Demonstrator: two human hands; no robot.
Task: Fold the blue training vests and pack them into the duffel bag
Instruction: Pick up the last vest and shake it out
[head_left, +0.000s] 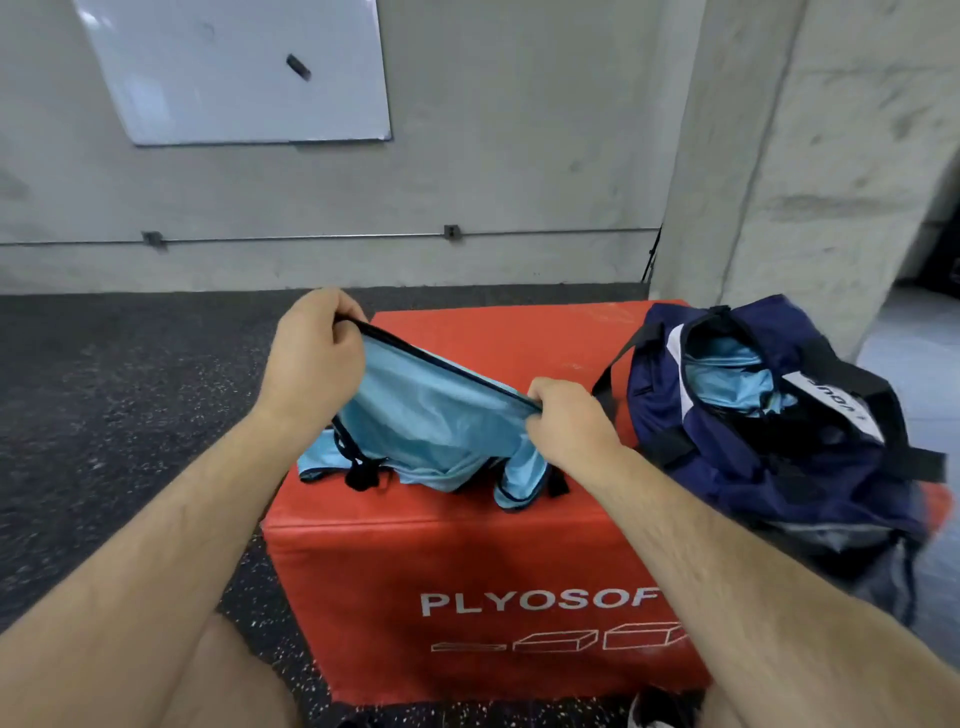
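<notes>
A light blue training vest (421, 415) with dark trim hangs between my two hands above a red foam box (467, 561). My left hand (311, 358) pinches one end of the vest's top edge, raised higher. My right hand (566, 421) grips the other end, lower and nearer the bag. The vest's lower part rests crumpled on the box top. A navy duffel bag (769, 467) sits open on the right side of the box, with light blue fabric (727, 379) showing inside it.
The red box reads "PLYOSOF" on its front and stands on dark speckled rubber floor (104, 415). A concrete wall with a whiteboard (239, 67) lies behind. A concrete pillar (805, 156) rises just behind the bag. My bare knees show at the bottom.
</notes>
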